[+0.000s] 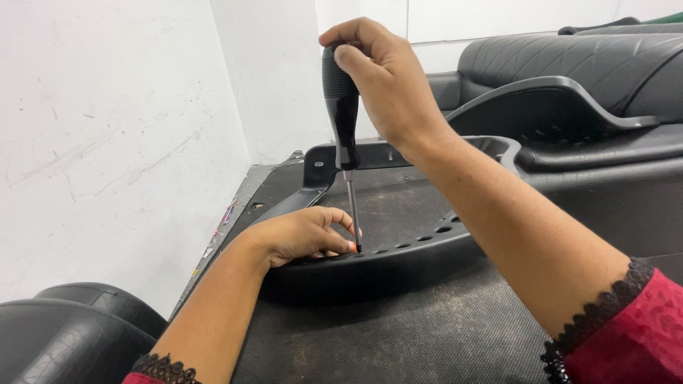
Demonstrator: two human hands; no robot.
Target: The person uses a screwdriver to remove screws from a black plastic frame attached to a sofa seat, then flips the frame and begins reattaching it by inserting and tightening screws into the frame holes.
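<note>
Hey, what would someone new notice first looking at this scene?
First, the black-handled screwdriver standing upright at centre, gripped from above by the right hand. Its tip meets the rim of a black moulded plastic frame with a row of holes, where the left hand pinches beside it. Quilted black seat cushions fill the upper right.

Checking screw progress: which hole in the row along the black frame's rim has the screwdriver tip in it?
The leftmost visible hole, beside the left hand's fingertips; the holes to its right stand empty.
</note>
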